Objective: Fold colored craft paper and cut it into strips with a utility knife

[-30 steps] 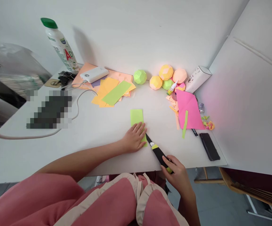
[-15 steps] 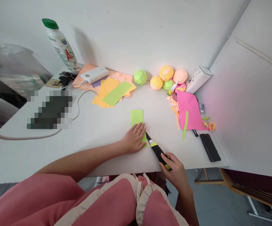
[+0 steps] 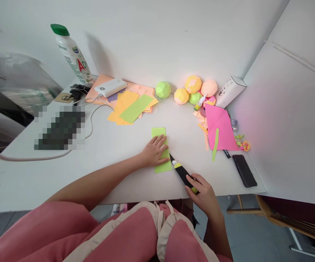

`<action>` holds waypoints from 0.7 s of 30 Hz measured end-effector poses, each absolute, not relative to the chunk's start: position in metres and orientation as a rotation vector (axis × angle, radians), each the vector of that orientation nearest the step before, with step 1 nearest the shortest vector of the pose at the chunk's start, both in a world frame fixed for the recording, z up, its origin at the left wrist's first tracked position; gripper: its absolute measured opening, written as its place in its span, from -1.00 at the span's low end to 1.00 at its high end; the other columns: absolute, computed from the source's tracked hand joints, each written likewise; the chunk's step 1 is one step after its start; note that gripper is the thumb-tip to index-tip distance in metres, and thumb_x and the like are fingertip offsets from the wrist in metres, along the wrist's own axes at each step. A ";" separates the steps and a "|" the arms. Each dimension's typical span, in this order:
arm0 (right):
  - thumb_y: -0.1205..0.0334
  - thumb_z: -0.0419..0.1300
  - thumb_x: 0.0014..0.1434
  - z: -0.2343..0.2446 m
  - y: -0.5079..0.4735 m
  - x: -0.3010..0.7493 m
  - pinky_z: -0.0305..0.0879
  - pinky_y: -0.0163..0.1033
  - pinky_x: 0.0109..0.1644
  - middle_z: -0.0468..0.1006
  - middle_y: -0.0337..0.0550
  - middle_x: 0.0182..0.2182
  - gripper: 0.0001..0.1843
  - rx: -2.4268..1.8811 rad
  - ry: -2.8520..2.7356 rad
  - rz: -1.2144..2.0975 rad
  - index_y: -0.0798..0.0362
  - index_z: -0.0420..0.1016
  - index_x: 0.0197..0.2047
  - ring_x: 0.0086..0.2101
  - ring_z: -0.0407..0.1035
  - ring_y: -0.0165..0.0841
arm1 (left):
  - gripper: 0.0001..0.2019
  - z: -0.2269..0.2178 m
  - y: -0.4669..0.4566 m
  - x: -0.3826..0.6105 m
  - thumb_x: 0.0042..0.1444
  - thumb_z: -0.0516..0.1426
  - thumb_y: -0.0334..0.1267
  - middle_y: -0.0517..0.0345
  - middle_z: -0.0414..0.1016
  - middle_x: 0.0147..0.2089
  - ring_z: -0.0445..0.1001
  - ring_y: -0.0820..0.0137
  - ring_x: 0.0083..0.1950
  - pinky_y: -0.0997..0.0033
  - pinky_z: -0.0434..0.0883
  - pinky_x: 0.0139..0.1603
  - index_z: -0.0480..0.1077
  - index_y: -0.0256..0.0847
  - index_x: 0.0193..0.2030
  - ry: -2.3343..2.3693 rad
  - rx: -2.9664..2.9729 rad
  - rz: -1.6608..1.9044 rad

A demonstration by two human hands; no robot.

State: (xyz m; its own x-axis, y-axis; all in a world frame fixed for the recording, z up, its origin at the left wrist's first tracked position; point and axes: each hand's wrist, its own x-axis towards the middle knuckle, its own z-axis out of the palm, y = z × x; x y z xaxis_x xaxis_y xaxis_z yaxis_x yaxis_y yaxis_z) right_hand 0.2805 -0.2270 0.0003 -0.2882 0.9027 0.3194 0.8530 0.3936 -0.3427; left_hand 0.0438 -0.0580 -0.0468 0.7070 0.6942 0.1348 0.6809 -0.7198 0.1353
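A strip of green paper [image 3: 163, 167] lies upright in front of me on the white table [image 3: 114, 145]. Across its middle, my left hand [image 3: 155, 151] rests flat with the fingers spread. My right hand [image 3: 202, 191] is wrapped round the black and yellow-green handle of a utility knife [image 3: 183, 173]. The knife's dark blade points up and left, its tip close to the paper's right edge, near my left thumb. Whether the tip touches the paper, I cannot tell.
Orange and green sheets [image 3: 135, 108] lie at the back left, near a white power bank [image 3: 111, 87] and a bottle [image 3: 72, 54]. Several paper balls [image 3: 181, 96] line the wall. Right of the knife are a pink sheet [image 3: 224, 127], a glue bottle [image 3: 199, 102] and a dark phone [image 3: 244, 171].
My left hand has slid a little up and away from me, uncovering more of the green strip's lower end. The knife has shifted only slightly at the paper's right edge.
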 end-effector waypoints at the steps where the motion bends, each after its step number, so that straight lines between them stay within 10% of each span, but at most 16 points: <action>1: 0.28 0.12 0.26 0.000 -0.225 0.280 0.53 -0.18 -0.08 0.53 0.05 -0.10 -0.67 -1.500 -2.200 0.151 0.07 0.51 0.07 -0.09 0.48 -0.24 | -0.33 -0.048 -0.058 0.044 0.23 -0.08 0.21 -0.24 0.03 0.43 -0.04 0.01 0.45 0.02 -0.05 0.41 0.31 -0.36 0.19 1.147 2.835 0.250; 21: 0.21 0.09 0.28 0.008 -0.216 0.284 0.54 -0.21 -0.14 0.54 0.01 -0.12 -0.66 -1.578 -2.183 0.142 0.01 0.51 0.08 -0.14 0.50 -0.26 | -0.18 -0.045 -0.058 0.046 0.26 -0.19 0.22 -0.32 -0.11 0.45 -0.16 0.00 0.48 0.02 -0.18 0.42 0.02 -0.52 0.38 1.123 2.842 0.153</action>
State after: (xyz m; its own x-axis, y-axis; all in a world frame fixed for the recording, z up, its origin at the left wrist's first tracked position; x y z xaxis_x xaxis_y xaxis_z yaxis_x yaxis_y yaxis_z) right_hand 0.2835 -0.2164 0.0076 -0.2516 0.9235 0.2895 0.8784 0.3435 -0.3324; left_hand 0.0461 -0.0584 -0.0448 0.7259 0.6850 0.0624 0.6768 -0.7275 0.1127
